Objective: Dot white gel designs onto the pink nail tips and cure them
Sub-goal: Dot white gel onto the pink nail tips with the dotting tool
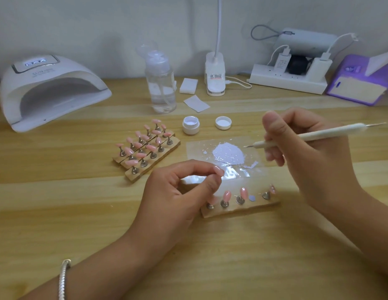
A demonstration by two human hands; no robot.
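My right hand grips a white dotting pen, whose fine tip hovers at the right edge of a white gel puddle on a clear film. My left hand has thumb and forefinger pinched together on what looks like a small pink nail tip. Just right of it, a wooden holder strip carries pink nail tips on metal stands, with one bare grey magnet spot. The open gel jar and its lid stand behind the film.
Three more wooden strips with several pink tips lie left of the film. A white curing lamp sits far left. A clear pump bottle, wipes, a clip lamp, a power strip and a purple box line the back.
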